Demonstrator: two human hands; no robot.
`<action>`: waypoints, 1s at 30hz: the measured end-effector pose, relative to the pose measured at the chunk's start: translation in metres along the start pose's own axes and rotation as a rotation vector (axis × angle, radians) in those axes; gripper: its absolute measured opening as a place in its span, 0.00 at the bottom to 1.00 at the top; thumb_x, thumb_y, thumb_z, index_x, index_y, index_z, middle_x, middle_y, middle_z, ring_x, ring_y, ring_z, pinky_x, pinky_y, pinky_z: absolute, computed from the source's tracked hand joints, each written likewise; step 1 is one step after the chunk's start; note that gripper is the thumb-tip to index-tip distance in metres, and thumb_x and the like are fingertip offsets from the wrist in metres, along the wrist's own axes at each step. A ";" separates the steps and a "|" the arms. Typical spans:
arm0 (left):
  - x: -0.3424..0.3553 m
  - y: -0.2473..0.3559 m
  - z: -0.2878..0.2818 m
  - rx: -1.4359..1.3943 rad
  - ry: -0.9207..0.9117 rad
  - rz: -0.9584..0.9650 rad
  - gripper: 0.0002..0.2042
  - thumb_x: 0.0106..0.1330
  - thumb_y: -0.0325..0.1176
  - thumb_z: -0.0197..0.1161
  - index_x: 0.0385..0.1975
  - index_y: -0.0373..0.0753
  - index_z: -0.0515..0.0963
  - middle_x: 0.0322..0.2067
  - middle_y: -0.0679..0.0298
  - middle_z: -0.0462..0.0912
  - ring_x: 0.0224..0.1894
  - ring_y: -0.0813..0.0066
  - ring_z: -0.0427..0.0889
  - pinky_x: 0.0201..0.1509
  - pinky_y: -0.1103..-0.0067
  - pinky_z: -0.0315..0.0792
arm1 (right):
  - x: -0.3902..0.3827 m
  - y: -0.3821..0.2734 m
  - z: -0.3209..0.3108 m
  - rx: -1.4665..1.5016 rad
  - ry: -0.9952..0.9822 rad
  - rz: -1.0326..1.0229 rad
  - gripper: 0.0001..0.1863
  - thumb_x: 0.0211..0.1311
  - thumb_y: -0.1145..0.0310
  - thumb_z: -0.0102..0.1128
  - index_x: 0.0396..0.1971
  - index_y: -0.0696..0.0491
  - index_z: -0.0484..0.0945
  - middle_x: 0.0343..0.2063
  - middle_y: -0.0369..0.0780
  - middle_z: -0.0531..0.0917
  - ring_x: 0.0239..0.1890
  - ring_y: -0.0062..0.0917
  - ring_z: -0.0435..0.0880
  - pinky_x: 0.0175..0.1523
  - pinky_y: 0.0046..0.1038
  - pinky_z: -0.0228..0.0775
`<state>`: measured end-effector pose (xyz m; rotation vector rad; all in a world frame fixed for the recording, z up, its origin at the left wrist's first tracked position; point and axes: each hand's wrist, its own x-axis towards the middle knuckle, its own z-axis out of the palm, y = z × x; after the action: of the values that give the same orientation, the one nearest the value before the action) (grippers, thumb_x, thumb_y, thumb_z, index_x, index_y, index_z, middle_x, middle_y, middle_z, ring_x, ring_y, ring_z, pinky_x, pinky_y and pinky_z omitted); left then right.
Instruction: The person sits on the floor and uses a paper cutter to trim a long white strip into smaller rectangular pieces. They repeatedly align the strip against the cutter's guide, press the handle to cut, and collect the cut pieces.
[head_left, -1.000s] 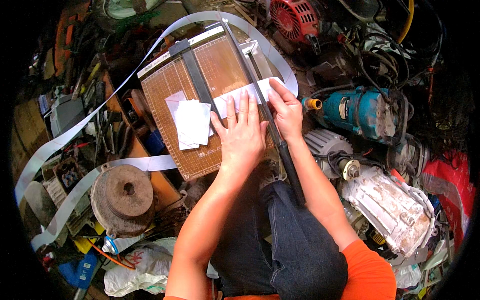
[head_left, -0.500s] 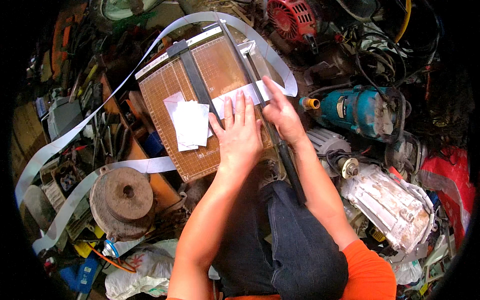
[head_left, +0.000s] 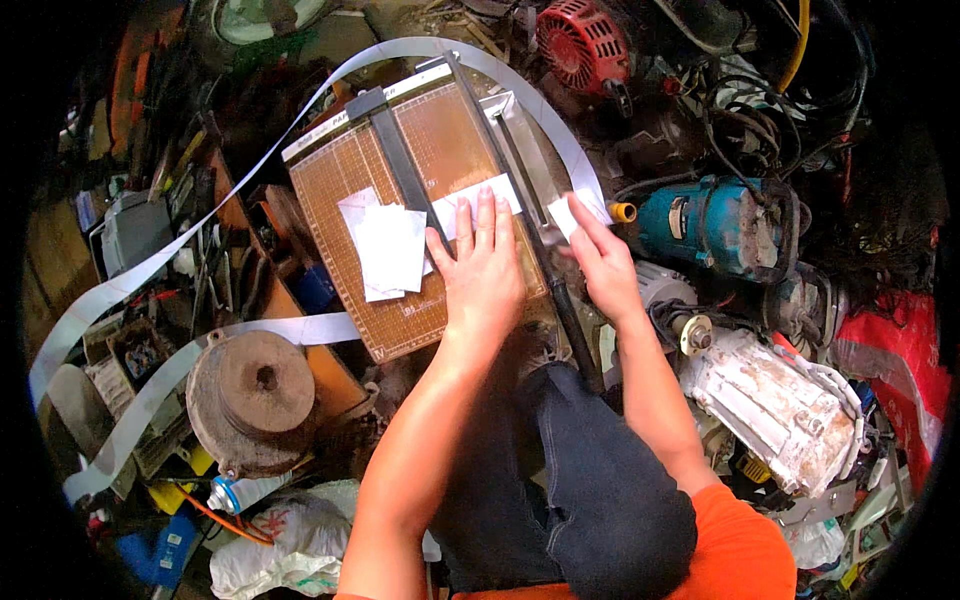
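A brown paper trimmer (head_left: 455, 145) with a printed grid lies at an angle in front of me. My left hand (head_left: 485, 270) rests on it with fingers spread, pressing a short white paper piece (head_left: 475, 197) near the cutting edge. Left of that hand lies a small pile of white paper pieces (head_left: 395, 255). Beyond the right edge, my right hand (head_left: 608, 272) pinches the end of a long white paper strip (head_left: 582, 165), which loops round behind the trimmer. A gap separates this end from the pressed piece. The black blade handle (head_left: 573, 325) lies low along the trimmer's right side.
A teal electric pump (head_left: 715, 225) and a dirty white motor (head_left: 775, 410) are on the right. A red engine part (head_left: 582, 45) sits at the back. On the left are a round rusty housing (head_left: 255, 400) and many tools. Cables tangle at the far right.
My right hand has left the blade's edge, moved right and down, and now pinches the strip's end. The strip now stands apart from the piece under my left hand, which stays pressed.
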<state>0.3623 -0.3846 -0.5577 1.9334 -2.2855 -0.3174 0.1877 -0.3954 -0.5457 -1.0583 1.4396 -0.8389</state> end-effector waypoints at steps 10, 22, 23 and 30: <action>-0.012 0.001 -0.015 -0.112 -0.107 0.102 0.31 0.69 0.41 0.56 0.70 0.37 0.60 0.73 0.54 0.56 0.74 0.52 0.55 0.72 0.45 0.46 | -0.049 -0.044 -0.032 0.238 -0.320 0.198 0.29 0.77 0.57 0.42 0.72 0.54 0.59 0.38 0.38 0.85 0.30 0.19 0.84 0.32 0.19 0.76; -0.025 -0.065 -0.057 -0.751 0.526 -0.413 0.13 0.63 0.22 0.63 0.48 0.32 0.78 0.38 0.49 0.85 0.38 0.59 0.86 0.45 0.72 0.78 | 0.034 0.016 0.029 0.150 -0.239 -0.221 0.30 0.80 0.54 0.33 0.69 0.62 0.62 0.69 0.44 0.66 0.72 0.29 0.60 0.75 0.28 0.44; -0.019 -0.076 -0.060 -0.585 0.436 -0.430 0.16 0.62 0.23 0.64 0.51 0.31 0.76 0.45 0.47 0.82 0.47 0.55 0.83 0.54 0.67 0.75 | 0.035 0.015 0.030 0.150 -0.237 -0.200 0.30 0.80 0.54 0.33 0.69 0.61 0.61 0.69 0.44 0.65 0.73 0.29 0.58 0.75 0.28 0.42; 0.009 -0.018 -0.033 -0.190 0.124 0.185 0.25 0.62 0.35 0.64 0.59 0.34 0.71 0.64 0.52 0.70 0.68 0.57 0.65 0.71 0.56 0.55 | 0.038 0.025 0.039 0.311 -0.282 -0.178 0.31 0.80 0.53 0.32 0.70 0.60 0.61 0.70 0.44 0.63 0.73 0.29 0.57 0.75 0.28 0.43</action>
<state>0.3858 -0.3990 -0.5309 1.5936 -2.2423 -0.3675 0.2225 -0.4203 -0.5875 -1.0272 0.9544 -0.9621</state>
